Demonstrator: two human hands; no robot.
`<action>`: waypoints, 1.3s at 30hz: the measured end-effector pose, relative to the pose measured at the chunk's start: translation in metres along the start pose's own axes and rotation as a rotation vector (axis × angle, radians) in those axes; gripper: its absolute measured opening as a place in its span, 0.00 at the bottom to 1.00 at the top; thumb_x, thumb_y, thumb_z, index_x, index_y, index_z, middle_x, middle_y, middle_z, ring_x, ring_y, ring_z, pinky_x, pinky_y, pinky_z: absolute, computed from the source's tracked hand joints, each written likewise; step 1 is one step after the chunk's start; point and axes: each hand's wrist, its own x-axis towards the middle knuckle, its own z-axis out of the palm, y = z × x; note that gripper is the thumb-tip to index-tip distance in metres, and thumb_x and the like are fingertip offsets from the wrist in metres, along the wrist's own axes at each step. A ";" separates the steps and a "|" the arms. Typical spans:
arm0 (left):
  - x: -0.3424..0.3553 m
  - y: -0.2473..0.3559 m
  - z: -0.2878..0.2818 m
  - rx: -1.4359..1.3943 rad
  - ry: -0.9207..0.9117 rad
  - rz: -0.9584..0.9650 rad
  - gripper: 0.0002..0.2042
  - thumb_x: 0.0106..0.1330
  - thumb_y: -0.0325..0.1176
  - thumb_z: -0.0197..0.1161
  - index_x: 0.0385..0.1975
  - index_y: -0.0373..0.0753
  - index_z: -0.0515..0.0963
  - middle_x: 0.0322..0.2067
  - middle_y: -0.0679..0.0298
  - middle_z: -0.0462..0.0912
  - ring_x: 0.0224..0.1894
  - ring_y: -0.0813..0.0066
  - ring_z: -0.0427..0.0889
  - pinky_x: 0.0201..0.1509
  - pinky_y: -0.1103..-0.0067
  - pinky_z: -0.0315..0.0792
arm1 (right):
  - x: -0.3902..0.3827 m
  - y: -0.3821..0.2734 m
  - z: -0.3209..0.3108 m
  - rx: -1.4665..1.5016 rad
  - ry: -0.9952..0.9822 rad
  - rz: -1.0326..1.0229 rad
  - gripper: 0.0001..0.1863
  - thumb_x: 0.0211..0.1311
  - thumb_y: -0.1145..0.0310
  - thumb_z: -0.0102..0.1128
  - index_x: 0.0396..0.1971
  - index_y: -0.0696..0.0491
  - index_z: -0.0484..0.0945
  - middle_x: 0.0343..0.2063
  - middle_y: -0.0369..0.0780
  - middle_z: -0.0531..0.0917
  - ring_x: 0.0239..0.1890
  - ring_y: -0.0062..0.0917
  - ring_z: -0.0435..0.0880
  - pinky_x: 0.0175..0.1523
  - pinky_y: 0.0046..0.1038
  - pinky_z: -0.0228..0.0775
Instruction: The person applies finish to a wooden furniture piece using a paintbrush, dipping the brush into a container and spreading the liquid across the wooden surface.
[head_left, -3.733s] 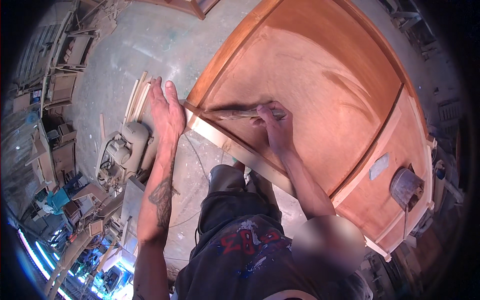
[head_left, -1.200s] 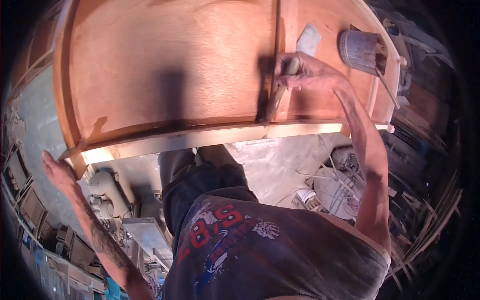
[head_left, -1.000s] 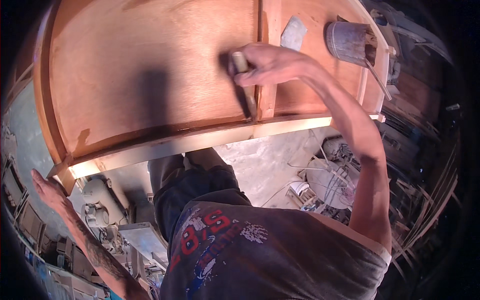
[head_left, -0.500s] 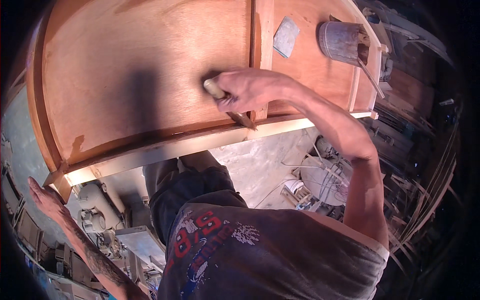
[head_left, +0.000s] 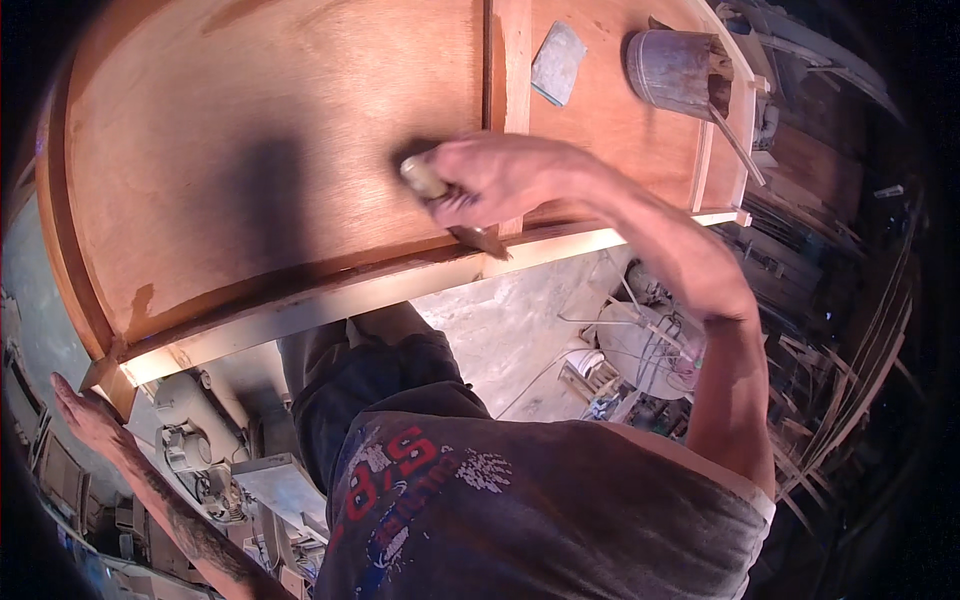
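My right hand [head_left: 485, 182] is closed around the pale handle of a paintbrush [head_left: 424, 177]. The brush's dark bristle end reaches down onto the light wooden front rail [head_left: 380, 290] of a framed wooden panel [head_left: 270, 90], close to where a crosspiece [head_left: 515, 60] meets it. Part of the brush is hidden under the hand. At the panel's near left corner, my left hand [head_left: 90, 415] has its fingers stretched out beside the corner post [head_left: 113, 380]; whether it touches the wood, I cannot tell.
A stained bucket [head_left: 672, 72] with a stick leaning from it stands on the panel's right part. A greyish flat pad [head_left: 559, 64] lies beside the crosspiece. Below are a compressor-like machine [head_left: 190, 420], a white tub [head_left: 585, 362] and tangled cords. Wood strips [head_left: 850, 400] crowd the right.
The panel, bucket and pad have shifted slightly left in view. My right hand and the brush appear slightly further left, still at the front rail. My left hand stays by the corner.
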 end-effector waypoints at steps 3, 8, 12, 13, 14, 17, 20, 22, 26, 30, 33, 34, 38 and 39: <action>0.003 0.002 0.000 0.014 -0.020 -0.030 0.32 0.72 0.55 0.46 0.60 0.31 0.72 0.60 0.53 0.75 0.58 0.58 0.75 0.62 0.77 0.64 | 0.024 -0.013 0.017 -0.015 -0.036 -0.097 0.08 0.58 0.72 0.55 0.21 0.49 0.68 0.17 0.34 0.75 0.16 0.22 0.68 0.21 0.25 0.66; -0.002 0.014 -0.003 -0.055 -0.010 -0.115 0.31 0.72 0.55 0.46 0.60 0.32 0.72 0.60 0.53 0.75 0.59 0.58 0.74 0.64 0.77 0.63 | 0.012 -0.027 -0.001 0.016 0.050 -0.300 0.03 0.58 0.69 0.56 0.27 0.50 0.74 0.21 0.36 0.78 0.20 0.22 0.72 0.24 0.25 0.67; -0.007 0.029 -0.001 -0.102 -0.003 -0.169 0.31 0.72 0.55 0.47 0.60 0.32 0.72 0.60 0.54 0.75 0.60 0.59 0.74 0.64 0.78 0.63 | -0.024 -0.003 -0.010 0.141 0.128 -0.379 0.04 0.57 0.70 0.58 0.32 0.51 0.80 0.26 0.38 0.81 0.24 0.23 0.75 0.28 0.26 0.69; -0.010 0.033 -0.001 -0.106 0.003 -0.172 0.32 0.72 0.56 0.47 0.60 0.32 0.72 0.60 0.53 0.75 0.60 0.59 0.74 0.64 0.78 0.63 | -0.037 0.010 -0.009 0.235 0.146 -0.347 0.05 0.55 0.72 0.60 0.32 0.50 0.81 0.29 0.39 0.83 0.25 0.23 0.76 0.30 0.27 0.70; -0.012 0.037 -0.001 -0.111 0.010 -0.176 0.32 0.72 0.56 0.47 0.60 0.31 0.72 0.60 0.53 0.75 0.60 0.59 0.74 0.64 0.78 0.63 | -0.051 0.024 -0.008 0.329 0.164 -0.315 0.07 0.53 0.74 0.62 0.33 0.50 0.82 0.32 0.39 0.84 0.27 0.24 0.78 0.31 0.27 0.71; -0.015 0.041 0.000 -0.121 0.024 -0.179 0.32 0.71 0.56 0.47 0.60 0.31 0.72 0.60 0.53 0.75 0.59 0.59 0.75 0.64 0.78 0.64 | -0.085 0.060 -0.001 0.516 0.203 -0.250 0.12 0.50 0.78 0.66 0.35 0.48 0.84 0.39 0.41 0.86 0.30 0.25 0.80 0.34 0.29 0.73; -0.009 0.030 0.004 -0.168 -0.004 -0.170 0.32 0.72 0.55 0.49 0.59 0.29 0.73 0.58 0.51 0.77 0.58 0.59 0.76 0.62 0.78 0.65 | -0.110 0.088 0.016 0.668 0.236 -0.194 0.11 0.47 0.82 0.65 0.32 0.52 0.84 0.41 0.43 0.86 0.40 0.27 0.82 0.43 0.26 0.73; -0.008 0.024 0.006 -0.202 -0.020 -0.165 0.32 0.72 0.54 0.50 0.58 0.28 0.73 0.57 0.50 0.78 0.57 0.60 0.76 0.62 0.77 0.66 | -0.128 0.109 0.026 0.765 0.258 -0.159 0.11 0.45 0.84 0.65 0.30 0.54 0.84 0.43 0.44 0.86 0.46 0.28 0.83 0.49 0.24 0.72; -0.009 0.029 0.013 -0.179 -0.028 -0.144 0.31 0.73 0.53 0.49 0.58 0.27 0.73 0.57 0.49 0.78 0.57 0.59 0.76 0.62 0.77 0.66 | -0.155 0.130 0.034 0.832 0.309 -0.086 0.10 0.48 0.85 0.63 0.29 0.55 0.84 0.43 0.45 0.86 0.45 0.26 0.82 0.48 0.21 0.72; -0.005 0.026 0.017 -0.166 -0.038 -0.165 0.31 0.73 0.53 0.48 0.57 0.26 0.73 0.56 0.48 0.78 0.56 0.58 0.77 0.61 0.76 0.66 | -0.162 0.121 0.031 0.820 0.333 -0.068 0.10 0.49 0.85 0.62 0.30 0.56 0.84 0.42 0.44 0.86 0.42 0.23 0.82 0.46 0.19 0.71; 0.006 0.019 0.005 -0.166 -0.074 -0.248 0.31 0.73 0.52 0.49 0.57 0.25 0.73 0.54 0.48 0.79 0.54 0.58 0.77 0.60 0.76 0.67 | -0.151 0.090 0.022 0.678 0.320 -0.152 0.11 0.48 0.84 0.62 0.32 0.56 0.84 0.38 0.42 0.86 0.37 0.21 0.82 0.40 0.17 0.70; 0.010 0.017 -0.004 -0.168 -0.079 -0.274 0.31 0.73 0.52 0.49 0.57 0.25 0.73 0.54 0.48 0.79 0.53 0.58 0.77 0.60 0.76 0.67 | -0.148 0.077 0.019 0.627 0.318 -0.188 0.12 0.48 0.84 0.62 0.33 0.56 0.84 0.37 0.42 0.86 0.35 0.21 0.82 0.38 0.16 0.70; -0.009 0.036 0.017 -0.203 -0.080 -0.265 0.30 0.73 0.51 0.50 0.56 0.25 0.73 0.49 0.48 0.81 0.48 0.61 0.78 0.56 0.76 0.68 | -0.080 0.039 0.022 0.396 0.252 -0.217 0.11 0.50 0.80 0.62 0.33 0.53 0.85 0.31 0.40 0.85 0.29 0.22 0.80 0.34 0.20 0.69; -0.012 0.041 0.022 -0.218 -0.082 -0.258 0.29 0.73 0.51 0.51 0.56 0.25 0.73 0.48 0.49 0.81 0.47 0.63 0.78 0.55 0.76 0.69 | -0.063 0.028 0.023 0.318 0.236 -0.227 0.10 0.51 0.79 0.62 0.34 0.52 0.85 0.29 0.39 0.85 0.27 0.22 0.80 0.33 0.21 0.69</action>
